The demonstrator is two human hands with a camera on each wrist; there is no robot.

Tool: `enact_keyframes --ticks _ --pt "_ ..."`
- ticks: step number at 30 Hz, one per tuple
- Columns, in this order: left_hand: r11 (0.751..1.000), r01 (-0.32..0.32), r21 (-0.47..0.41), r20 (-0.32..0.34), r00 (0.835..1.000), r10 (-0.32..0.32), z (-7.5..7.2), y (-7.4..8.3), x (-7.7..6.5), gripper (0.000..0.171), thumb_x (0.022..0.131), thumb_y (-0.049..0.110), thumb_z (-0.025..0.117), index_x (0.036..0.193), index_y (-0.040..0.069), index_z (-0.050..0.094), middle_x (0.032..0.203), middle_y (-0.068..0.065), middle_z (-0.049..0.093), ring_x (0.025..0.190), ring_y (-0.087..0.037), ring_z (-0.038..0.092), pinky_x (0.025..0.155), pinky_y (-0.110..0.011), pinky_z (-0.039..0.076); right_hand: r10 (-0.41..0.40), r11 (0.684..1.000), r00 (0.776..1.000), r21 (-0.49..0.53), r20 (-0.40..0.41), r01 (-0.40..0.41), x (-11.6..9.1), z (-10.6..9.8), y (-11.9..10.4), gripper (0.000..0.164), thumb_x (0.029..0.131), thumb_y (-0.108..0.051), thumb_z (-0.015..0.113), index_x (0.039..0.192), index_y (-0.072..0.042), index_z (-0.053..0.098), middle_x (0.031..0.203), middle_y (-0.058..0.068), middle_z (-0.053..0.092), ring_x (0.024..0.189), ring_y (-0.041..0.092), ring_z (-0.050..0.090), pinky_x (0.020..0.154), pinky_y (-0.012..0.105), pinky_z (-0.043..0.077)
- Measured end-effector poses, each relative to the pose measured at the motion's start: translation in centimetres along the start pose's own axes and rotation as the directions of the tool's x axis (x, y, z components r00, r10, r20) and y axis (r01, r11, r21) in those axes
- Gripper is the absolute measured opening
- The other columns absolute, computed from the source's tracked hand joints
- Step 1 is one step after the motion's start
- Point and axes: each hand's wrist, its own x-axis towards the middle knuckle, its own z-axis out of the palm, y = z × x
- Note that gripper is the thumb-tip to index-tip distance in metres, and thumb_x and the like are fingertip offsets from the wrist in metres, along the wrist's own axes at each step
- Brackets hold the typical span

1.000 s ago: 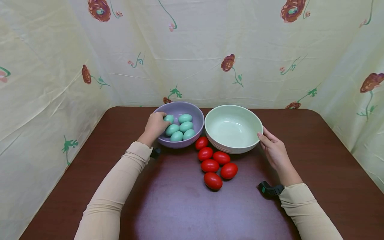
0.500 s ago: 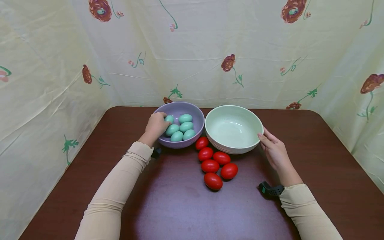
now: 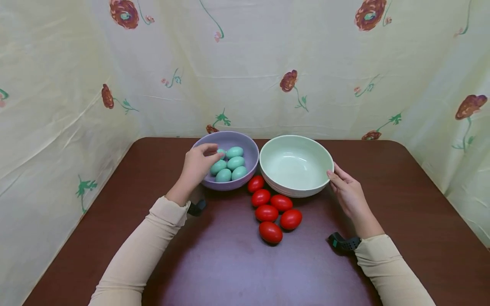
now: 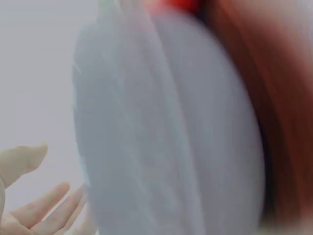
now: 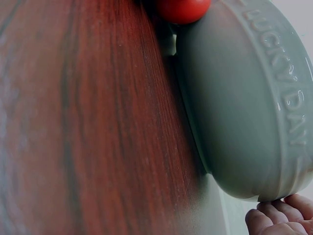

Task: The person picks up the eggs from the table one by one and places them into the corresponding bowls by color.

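My left hand (image 3: 196, 168) hovers at the left rim of a purple bowl (image 3: 234, 185), thumb and fingers apart with nothing between them. Inside that bowl lie several pale turquoise eggs (image 3: 235, 162), one partly hidden behind the fingers. The left wrist view is blurred; the fingers (image 4: 41, 209) spread beside the bowl's wall (image 4: 161, 137). On the right, my right hand (image 3: 350, 195) grips a pale green bowl (image 3: 296, 168) at its right rim, thumb on top and fingers against the outside. This bowl has nothing in it. Raised lettering shows on its side in the right wrist view.
Several red eggs (image 3: 270, 232) lie loose on the dark wooden table (image 3: 237, 263), just in front of where the two bowls meet. One red egg (image 5: 183, 9) appears close to the green bowl in the right wrist view. A flowered cloth (image 3: 245, 63) hangs behind the table.
My left hand has drawn back slightly from the purple bowl's left side, and its fingers have come up off the rim. The right hand still holds the green bowl. Eggs and bowls stay put.
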Motion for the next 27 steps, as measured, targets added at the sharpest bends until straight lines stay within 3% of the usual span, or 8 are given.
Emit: enact_keyframes --ticks 6,12,23,27 --pt "0.977 -0.112 -0.181 0.06 0.99 0.125 1.9 2.1 -4.5 0.041 0.088 0.022 0.076 0.125 0.006 0.068 0.123 -0.017 0.07 0.111 -0.028 0.07 0.099 -0.038 0.054 0.01 1.0 1.0 -0.003 -0.013 -0.01 0.0 0.1 -0.1 0.075 0.098 -0.029 0.061 0.157 -0.011 0.017 0.167 0.0 0.008 0.147 0.002 0.025 0.119 0.028 0.018" --pt "0.953 -0.116 -0.279 0.149 0.975 0.162 3.8 2.1 -7.5 0.04 0.087 0.018 0.077 0.123 0.004 0.068 0.123 -0.016 0.07 0.112 -0.03 0.069 0.097 -0.035 0.055 0.023 1.0 1.0 -0.004 -0.007 -0.023 0.0 0.2 0.1 0.073 0.099 -0.027 0.059 0.157 -0.011 0.017 0.167 -0.001 0.008 0.148 0.004 0.022 0.119 0.025 0.019" --pt "0.94 -0.143 -0.31 0.347 0.903 0.252 6.1 2.1 -10.2 0.041 0.087 0.02 0.076 0.124 0.005 0.068 0.123 -0.014 0.07 0.116 -0.031 0.066 0.1 -0.046 0.052 0.008 1.0 1.0 0.01 -0.001 -0.008 0.0 0.2 0.3 0.073 0.1 -0.025 0.059 0.157 -0.01 0.017 0.167 0.002 0.008 0.144 -0.001 0.028 0.119 0.027 0.018" --pt "0.937 -0.153 -0.315 0.397 0.875 0.277 6.8 2.2 -10.5 0.042 0.087 0.019 0.077 0.124 0.004 0.068 0.124 -0.014 0.07 0.117 -0.03 0.066 0.101 -0.049 0.051 -0.004 1.0 1.0 0.014 -0.004 0.004 0.0 0.2 0.2 0.072 0.1 -0.024 0.059 0.157 -0.009 0.018 0.167 0.003 0.009 0.129 -0.013 0.043 0.118 0.026 0.02"
